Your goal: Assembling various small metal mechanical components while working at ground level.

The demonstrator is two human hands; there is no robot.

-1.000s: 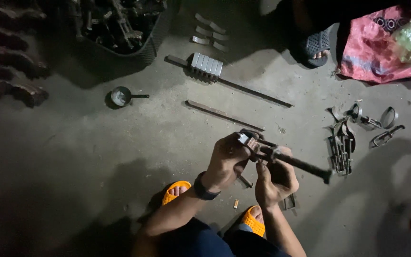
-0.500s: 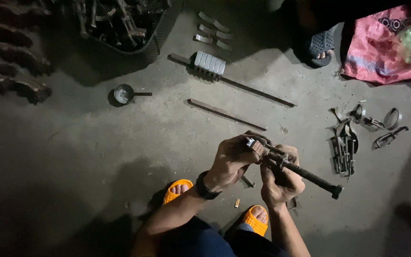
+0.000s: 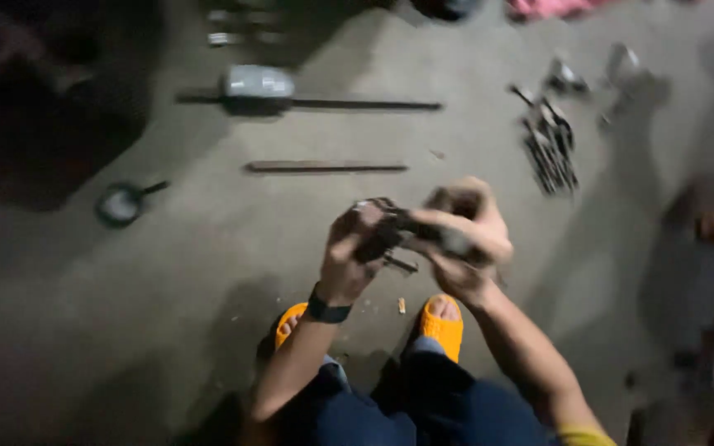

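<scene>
Rod end now hidden | left hand (image 3: 355, 248), right hand (image 3: 464, 239) both clasp metal part (image 3: 394, 230)

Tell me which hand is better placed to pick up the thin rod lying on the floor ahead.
Left, probably. The left hand sits more nearly below the thin rod, with bare floor between. The right hand is wrapped around the dark metal part, farther right. The view is blurred.

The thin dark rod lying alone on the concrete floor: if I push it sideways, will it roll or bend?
The thin dark rod looks straight and metallic, so probably stiff, not floppy. Its cross-section is blurred; if round, it may roll on the flat concrete floor. Being long and slim, it would likely pivot if pushed off-centre.
</scene>
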